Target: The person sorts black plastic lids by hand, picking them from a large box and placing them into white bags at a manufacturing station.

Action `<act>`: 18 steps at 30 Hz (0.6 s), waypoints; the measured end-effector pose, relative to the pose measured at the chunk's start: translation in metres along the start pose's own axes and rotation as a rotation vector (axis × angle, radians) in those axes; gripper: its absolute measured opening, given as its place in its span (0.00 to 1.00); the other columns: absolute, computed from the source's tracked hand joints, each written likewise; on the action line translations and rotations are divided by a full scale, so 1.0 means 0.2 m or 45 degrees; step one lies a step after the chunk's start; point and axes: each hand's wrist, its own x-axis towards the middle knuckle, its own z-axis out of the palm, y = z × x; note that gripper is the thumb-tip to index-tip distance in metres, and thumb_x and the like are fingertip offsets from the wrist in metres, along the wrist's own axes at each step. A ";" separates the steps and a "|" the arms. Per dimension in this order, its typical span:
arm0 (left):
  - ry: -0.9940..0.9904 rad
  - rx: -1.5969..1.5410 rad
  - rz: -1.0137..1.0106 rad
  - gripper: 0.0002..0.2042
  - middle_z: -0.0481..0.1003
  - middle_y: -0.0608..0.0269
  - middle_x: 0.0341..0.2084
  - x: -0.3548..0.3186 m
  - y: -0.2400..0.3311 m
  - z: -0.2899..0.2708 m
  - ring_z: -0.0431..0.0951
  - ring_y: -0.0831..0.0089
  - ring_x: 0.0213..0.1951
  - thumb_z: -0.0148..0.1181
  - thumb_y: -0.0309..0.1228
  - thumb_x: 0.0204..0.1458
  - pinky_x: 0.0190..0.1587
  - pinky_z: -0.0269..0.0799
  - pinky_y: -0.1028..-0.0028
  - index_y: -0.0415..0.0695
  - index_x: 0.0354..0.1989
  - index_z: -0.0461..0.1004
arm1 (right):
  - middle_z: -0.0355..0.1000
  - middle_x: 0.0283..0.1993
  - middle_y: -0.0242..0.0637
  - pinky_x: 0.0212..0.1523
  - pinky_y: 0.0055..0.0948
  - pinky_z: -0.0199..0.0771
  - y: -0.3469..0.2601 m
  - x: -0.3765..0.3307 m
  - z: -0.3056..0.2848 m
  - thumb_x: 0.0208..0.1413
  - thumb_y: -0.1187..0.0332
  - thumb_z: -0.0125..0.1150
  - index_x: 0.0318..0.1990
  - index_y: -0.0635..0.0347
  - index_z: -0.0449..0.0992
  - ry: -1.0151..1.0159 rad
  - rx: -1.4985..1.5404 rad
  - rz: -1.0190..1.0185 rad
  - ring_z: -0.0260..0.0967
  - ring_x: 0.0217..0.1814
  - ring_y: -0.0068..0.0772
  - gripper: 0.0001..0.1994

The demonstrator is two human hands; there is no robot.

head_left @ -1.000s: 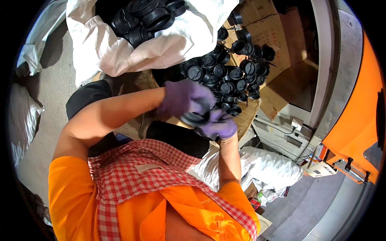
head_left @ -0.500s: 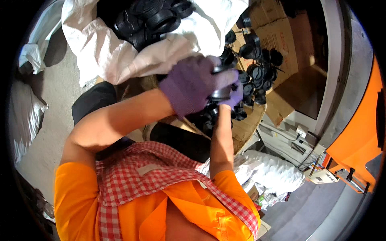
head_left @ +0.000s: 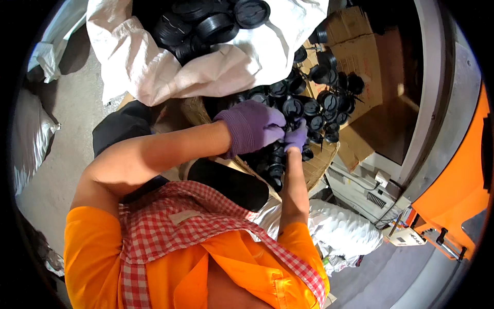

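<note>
My left hand (head_left: 260, 127) and right hand (head_left: 296, 135), both in purple knit gloves, meet over a pile of black round plastic parts (head_left: 312, 107) in an open cardboard box. The right fingers are closed around the lower end of one black plastic part (head_left: 292, 107), its round face pointing up. The left fingers are curled shut with their tips close against the right hand. Whatever lies between the left fingertips is hidden. Some parts in the pile have thin stems.
A white woven sack (head_left: 221, 69) beyond my hands holds larger black threaded caps (head_left: 216, 28). Cardboard flaps (head_left: 355, 56) stand at the right. Further right are a grey and orange machine (head_left: 455, 175) and white bags (head_left: 339, 226). Another white sack (head_left: 33, 139) lies at left.
Both hands have come lower and closer together. The left hand's fingers, extended over a shiny black ringed part before, are now curled in. That ringed part no longer shows between the hands.
</note>
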 end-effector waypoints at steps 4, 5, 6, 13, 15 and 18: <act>0.487 -0.064 -0.067 0.28 0.73 0.47 0.37 -0.04 -0.05 0.18 0.75 0.55 0.39 0.65 0.37 0.38 0.46 0.69 0.67 0.40 0.50 0.66 | 0.68 0.37 0.46 0.38 0.33 0.69 -0.49 -0.42 -0.41 0.43 0.78 0.58 0.38 0.61 0.66 -0.050 0.530 -0.451 0.68 0.36 0.44 0.13; 0.601 0.036 -0.048 0.30 0.74 0.47 0.37 -0.03 -0.08 0.22 0.75 0.58 0.39 0.65 0.35 0.36 0.45 0.70 0.68 0.39 0.51 0.65 | 0.67 0.34 0.46 0.36 0.36 0.69 -0.63 -0.48 -0.49 0.41 0.77 0.58 0.37 0.61 0.66 0.039 0.449 -0.757 0.67 0.34 0.47 0.14; 0.020 -0.674 -0.394 0.27 0.75 0.51 0.36 0.00 -0.05 0.17 0.75 0.64 0.38 0.64 0.34 0.37 0.43 0.70 0.70 0.39 0.49 0.67 | 0.67 0.34 0.45 0.37 0.36 0.69 -0.69 -0.51 -0.51 0.40 0.78 0.59 0.38 0.60 0.66 0.092 0.443 -0.847 0.67 0.35 0.47 0.14; -0.371 -0.103 0.261 0.11 0.76 0.59 0.31 -0.06 0.02 0.07 0.77 0.60 0.35 0.54 0.29 0.46 0.40 0.72 0.69 0.45 0.39 0.72 | 0.71 0.25 0.37 0.32 0.31 0.69 -0.63 -0.58 -0.59 0.41 0.72 0.61 0.28 0.61 0.73 -0.674 0.668 -0.491 0.69 0.28 0.37 0.06; -0.504 -1.432 -0.299 0.12 0.76 0.63 0.35 -0.08 0.00 0.08 0.77 0.68 0.38 0.53 0.28 0.49 0.44 0.71 0.71 0.43 0.42 0.73 | 0.71 0.23 0.34 0.32 0.30 0.69 -0.68 -0.57 -0.64 0.45 0.70 0.59 0.25 0.60 0.74 -0.714 0.957 -0.538 0.69 0.25 0.33 0.04; -0.347 -1.835 -0.374 0.15 0.75 0.66 0.36 -0.06 0.00 0.02 0.74 0.74 0.42 0.55 0.28 0.48 0.48 0.70 0.72 0.40 0.46 0.71 | 0.71 0.29 0.35 0.38 0.34 0.68 -0.78 -0.53 -0.56 0.50 0.64 0.54 0.30 0.58 0.72 -0.453 1.839 -0.379 0.68 0.31 0.33 0.08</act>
